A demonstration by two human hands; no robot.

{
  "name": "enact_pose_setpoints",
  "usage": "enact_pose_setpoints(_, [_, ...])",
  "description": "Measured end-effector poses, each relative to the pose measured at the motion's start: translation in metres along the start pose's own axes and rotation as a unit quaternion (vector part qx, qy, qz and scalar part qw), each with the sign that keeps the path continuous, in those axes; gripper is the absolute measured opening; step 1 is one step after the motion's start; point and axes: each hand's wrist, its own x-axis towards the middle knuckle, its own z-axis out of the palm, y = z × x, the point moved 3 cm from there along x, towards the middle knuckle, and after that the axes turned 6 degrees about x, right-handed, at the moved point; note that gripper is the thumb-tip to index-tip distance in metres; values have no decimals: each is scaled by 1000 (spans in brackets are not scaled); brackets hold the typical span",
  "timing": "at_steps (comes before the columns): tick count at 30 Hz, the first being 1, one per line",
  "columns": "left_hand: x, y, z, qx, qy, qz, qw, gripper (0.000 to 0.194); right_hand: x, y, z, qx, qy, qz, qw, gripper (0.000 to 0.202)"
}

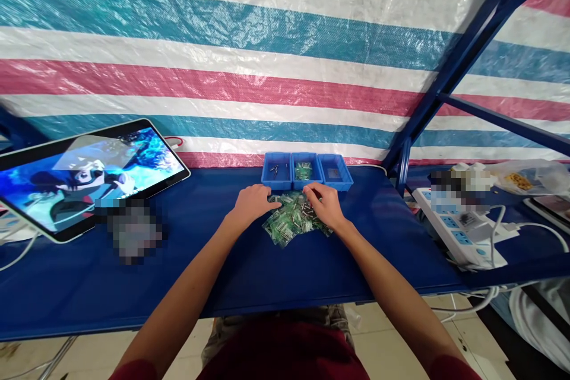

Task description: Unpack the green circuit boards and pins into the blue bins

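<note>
A pile of small clear-and-green packets with metal pieces inside [289, 222] lies on the blue table. My left hand [253, 202] is at the pile's left edge, thumb stretched toward the packets and apart from the curled fingers, with nothing visible in it. On the pile's right side is my right hand [326, 205], its thumb and index finger pinched together; what they hold, if anything, is too small to make out. Just behind the hands stand three blue bins: the left bin [269, 184] has a few metal pieces, the middle one [307, 185] green packets, the right one [337, 161] small pieces.
A tablet showing a cartoon [89, 181] leans at the left, with a blurred object [136, 231] before it. At the right are a white power strip [458, 231] with cables and a blue metal frame [445, 80]. A striped sheet [267, 89] hangs behind.
</note>
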Motion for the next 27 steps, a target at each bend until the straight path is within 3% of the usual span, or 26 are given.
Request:
enact_pose_setpoints(8, [-3, 17, 0, 7, -6, -8, 1000, 12, -1, -1, 0, -3, -1, 1, 1000, 37])
enact_pose_setpoints(11, [-5, 18, -7, -82, 111, -10, 990, 16, 0, 0, 0, 0, 7, 5, 1000, 35])
enact_pose_setpoints(14, [-10, 24, -12, -243, 214, 43, 945, 20, 1, 1, -1, 15, 19, 4, 1000, 31])
enact_pose_setpoints(16, [-12, 31, -12, -335, 210, 82, 915, 26, 2, 2, 0, 30, 5, -3, 1000, 35])
enact_pose_setpoints(19, [-14, 39, -8, -403, 185, 95, 891, 32, 2, 3, 2, 25, -26, -15, 999, 29])
enact_pose_setpoints(27, [-9, 40, 12, -528, 155, 10, 835, 37, 1, -5, -1, 10, -4, -42, 999, 34])
